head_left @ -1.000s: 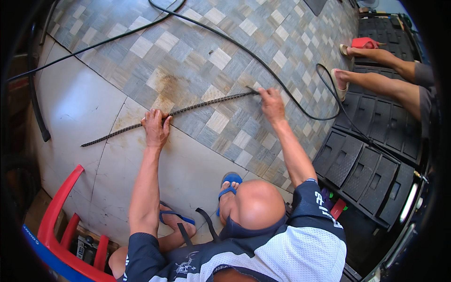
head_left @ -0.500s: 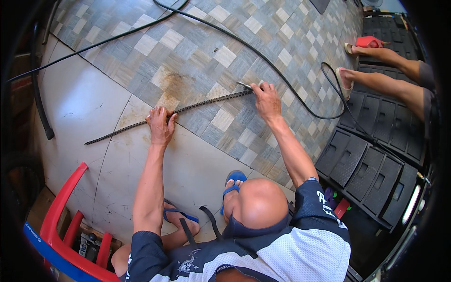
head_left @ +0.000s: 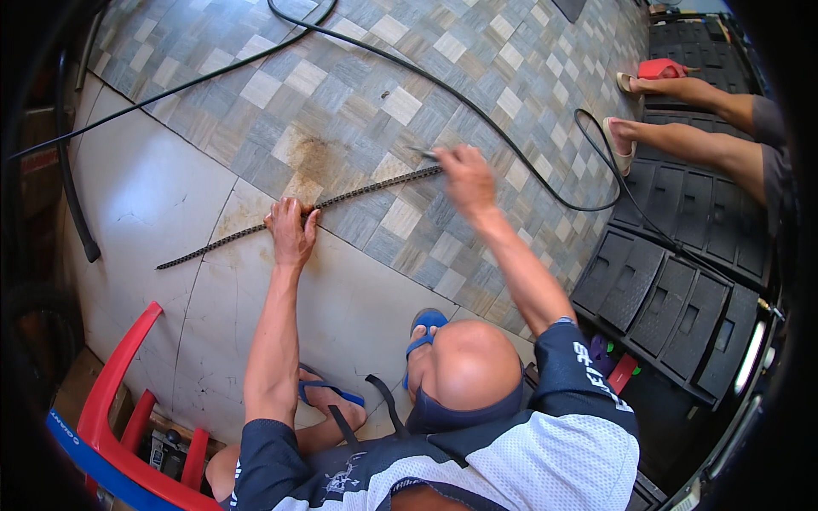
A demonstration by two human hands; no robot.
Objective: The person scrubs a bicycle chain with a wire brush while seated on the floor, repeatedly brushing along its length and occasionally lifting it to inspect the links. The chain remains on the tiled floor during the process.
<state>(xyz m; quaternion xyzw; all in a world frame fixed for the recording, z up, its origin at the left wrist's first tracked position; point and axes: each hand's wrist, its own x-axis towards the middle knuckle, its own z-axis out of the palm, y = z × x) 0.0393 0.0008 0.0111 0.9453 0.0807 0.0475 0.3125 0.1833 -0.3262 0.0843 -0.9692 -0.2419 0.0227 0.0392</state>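
Note:
A dark roller chain (head_left: 375, 185) stretches slantwise across the floor, its left end on the pale tile and its right part on the checkered flooring. My left hand (head_left: 292, 232) is closed over the chain's middle and holds it down. At the chain's right end is my right hand (head_left: 469, 180), smeared by motion. Its fingers are closed round a thin metal tool (head_left: 421, 153) whose tip points left, just above the chain. The tool's exact kind is too blurred to tell.
A black hose (head_left: 443, 83) loops over the floor beyond the chain. Brown stains (head_left: 313, 159) mark the flooring near my left hand. To the right stand black plastic crates (head_left: 648, 294) and another person's legs (head_left: 694, 145). A red and blue frame (head_left: 111, 417) stands at lower left.
My right hand and the metal tool have shifted a little left along the chain and are now blurred. My left hand keeps its place on the chain.

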